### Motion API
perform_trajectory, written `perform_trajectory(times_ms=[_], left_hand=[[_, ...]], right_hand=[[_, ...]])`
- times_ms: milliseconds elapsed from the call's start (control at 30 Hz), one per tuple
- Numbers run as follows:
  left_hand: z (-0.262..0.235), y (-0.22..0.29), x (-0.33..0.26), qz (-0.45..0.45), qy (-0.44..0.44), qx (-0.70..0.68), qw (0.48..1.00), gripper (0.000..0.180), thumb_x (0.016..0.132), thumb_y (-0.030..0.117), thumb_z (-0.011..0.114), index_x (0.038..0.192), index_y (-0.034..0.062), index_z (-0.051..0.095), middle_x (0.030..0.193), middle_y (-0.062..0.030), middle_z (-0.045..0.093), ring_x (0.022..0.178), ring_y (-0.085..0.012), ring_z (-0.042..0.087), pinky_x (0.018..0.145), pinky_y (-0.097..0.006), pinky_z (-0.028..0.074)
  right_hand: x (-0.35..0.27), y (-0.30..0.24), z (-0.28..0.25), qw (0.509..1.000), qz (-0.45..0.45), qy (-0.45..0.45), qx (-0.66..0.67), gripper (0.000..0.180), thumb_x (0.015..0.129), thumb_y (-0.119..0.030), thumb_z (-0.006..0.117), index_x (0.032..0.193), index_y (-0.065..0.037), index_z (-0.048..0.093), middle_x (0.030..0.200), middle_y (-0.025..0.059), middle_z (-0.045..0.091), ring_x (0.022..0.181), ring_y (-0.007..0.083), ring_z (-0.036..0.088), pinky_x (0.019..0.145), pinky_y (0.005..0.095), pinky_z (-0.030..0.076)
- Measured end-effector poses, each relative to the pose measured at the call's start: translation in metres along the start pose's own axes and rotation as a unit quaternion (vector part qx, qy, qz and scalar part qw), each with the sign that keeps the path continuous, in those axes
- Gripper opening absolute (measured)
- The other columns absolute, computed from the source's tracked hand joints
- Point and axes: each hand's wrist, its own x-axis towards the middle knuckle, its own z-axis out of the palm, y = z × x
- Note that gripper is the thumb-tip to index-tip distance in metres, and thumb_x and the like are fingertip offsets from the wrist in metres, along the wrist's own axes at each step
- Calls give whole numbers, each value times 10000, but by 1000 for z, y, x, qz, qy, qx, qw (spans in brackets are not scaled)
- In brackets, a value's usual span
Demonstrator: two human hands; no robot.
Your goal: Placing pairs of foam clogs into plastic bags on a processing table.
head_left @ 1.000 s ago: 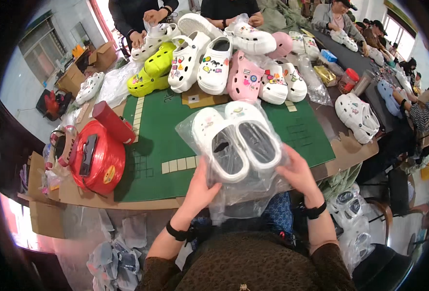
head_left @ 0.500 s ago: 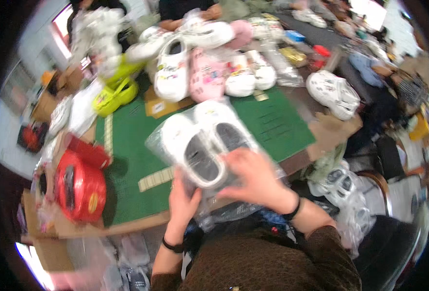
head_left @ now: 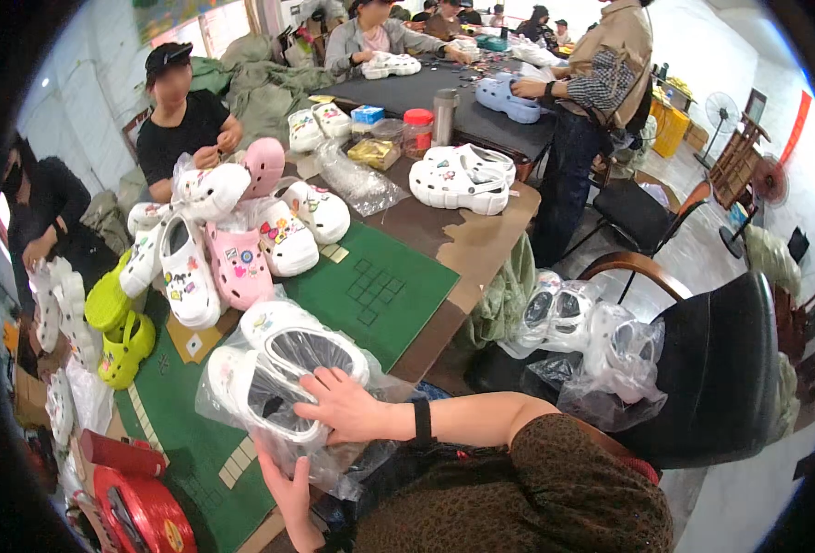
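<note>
A pair of white clogs (head_left: 274, 323) with dark insoles lies inside a clear plastic bag (head_left: 206, 392), tilted over the green cutting mat (head_left: 403, 295). My right hand (head_left: 345, 405) grips the clogs from above through the film, its fingers reaching over the heel openings. Low at the heel end, my left hand (head_left: 287, 493) holds the bagged pair, thumb on the near side and fingertips partly hidden by the film. Just beyond them stand a pink clog (head_left: 239, 267) and a white clog (head_left: 189, 276), both dotted with colourful charms.
Lime-green clogs (head_left: 126, 350) sit at the mat's left edge, near a red roll of plastic twine (head_left: 145, 511). White clogs (head_left: 463, 180) stand at the table's right corner. Bagged clogs (head_left: 601, 332) rest on a black chair (head_left: 711, 369). Several people work around the tables.
My view has swung up and right, bringing co-workers and chairs into sight. Both hands stay on the bagged clogs. My right hand now reaches further over the heel openings.
</note>
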Motion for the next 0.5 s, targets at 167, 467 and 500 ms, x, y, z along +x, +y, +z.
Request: perform_trajectory(times_ms=[167,467,500], left_hand=[[1,-10,-6,3,76,-113,991,767,800,60,657,1479,-12,306,1417,-139,420,1267,-273,449,1058,-381,378],[3,14,-4,-37,28,24,999,411,801,-7,676,1203,-4,589,1064,-109,599,956,-200,610,772,-315,550],[4,15,-3,-29,21,48,998,385,800,-30,663,1179,3,603,1053,-107,596,935,-195,618,773,-311,550]], right_hand=[[-20,7,-17,998,-25,-37,34,612,542,-320,865,1055,-140,583,1233,183,469,1134,377,446,905,475,393],[-106,23,-162,992,95,-3,-79,530,602,-447,860,915,-112,594,1159,205,482,1126,394,469,915,503,392],[-114,27,-182,984,122,27,-127,536,590,-461,868,898,-113,599,1130,185,488,1093,374,477,892,488,397]])
